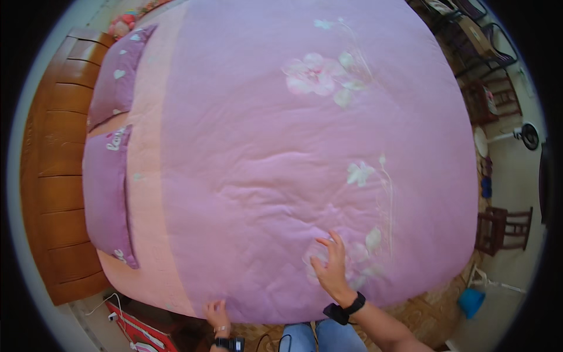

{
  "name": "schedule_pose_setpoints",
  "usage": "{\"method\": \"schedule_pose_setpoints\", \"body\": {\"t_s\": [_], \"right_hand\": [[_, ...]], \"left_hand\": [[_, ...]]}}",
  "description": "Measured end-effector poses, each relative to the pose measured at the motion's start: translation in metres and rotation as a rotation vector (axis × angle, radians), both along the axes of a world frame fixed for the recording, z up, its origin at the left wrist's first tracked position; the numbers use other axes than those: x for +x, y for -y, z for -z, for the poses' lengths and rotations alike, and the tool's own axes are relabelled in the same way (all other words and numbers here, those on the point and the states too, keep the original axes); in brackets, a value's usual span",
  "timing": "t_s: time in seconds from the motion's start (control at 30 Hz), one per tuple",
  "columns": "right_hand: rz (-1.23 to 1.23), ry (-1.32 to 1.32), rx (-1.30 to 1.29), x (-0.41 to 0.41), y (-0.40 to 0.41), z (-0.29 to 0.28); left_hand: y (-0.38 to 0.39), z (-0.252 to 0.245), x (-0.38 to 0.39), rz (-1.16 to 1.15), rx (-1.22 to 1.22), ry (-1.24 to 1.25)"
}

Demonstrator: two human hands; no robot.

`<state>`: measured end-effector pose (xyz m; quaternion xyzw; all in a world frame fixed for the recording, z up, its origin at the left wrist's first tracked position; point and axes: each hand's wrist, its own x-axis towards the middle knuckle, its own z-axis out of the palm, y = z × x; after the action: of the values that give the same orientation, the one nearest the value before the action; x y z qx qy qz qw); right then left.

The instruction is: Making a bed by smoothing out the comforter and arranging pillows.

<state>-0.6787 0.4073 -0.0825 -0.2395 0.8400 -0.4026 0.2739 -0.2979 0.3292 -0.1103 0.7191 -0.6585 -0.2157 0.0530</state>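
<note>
A purple quilt (272, 132) with printed flowers and a peach band (147, 154) covers the bed, wrinkled across its middle. At the near edge of the quilt, close to the peach band, is my left hand (217, 313); its curled fingers meet the fabric, but whether they pinch it I cannot tell. Over the nearer pink printed flower (313, 264) is my right hand (330, 266), fingers spread and bent, holding nothing. Whether its fingertips touch the quilt is unclear. Both wrists wear black straps with small devices.
Two purple pillows (107, 193) lie by the wooden headboard (63, 176). Beside the bed's near-left corner is a red-topped stand (140, 328) with a white cable. Wooden chairs (492, 231), a white-and-black fan (525, 135) and a blue bucket-like object (471, 302) stand past the foot.
</note>
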Motion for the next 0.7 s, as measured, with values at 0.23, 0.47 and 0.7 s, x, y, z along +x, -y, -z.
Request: {"method": "schedule_pose_setpoints", "body": {"t_s": [0.23,0.47,0.7], "right_hand": [[-0.298,0.001,-0.025,0.081,0.007,0.009],[-0.570,-0.249,-0.095,0.123,0.083,0.025],[-0.545,-0.178,0.364,0.040,0.110,0.083]], "left_hand": [[-0.117,0.035,0.262,-0.117,1.078,0.679],[-0.001,-0.009,0.039,0.112,-0.081,0.127],[0.057,0.020,-0.153,0.665,0.052,0.204]]}}
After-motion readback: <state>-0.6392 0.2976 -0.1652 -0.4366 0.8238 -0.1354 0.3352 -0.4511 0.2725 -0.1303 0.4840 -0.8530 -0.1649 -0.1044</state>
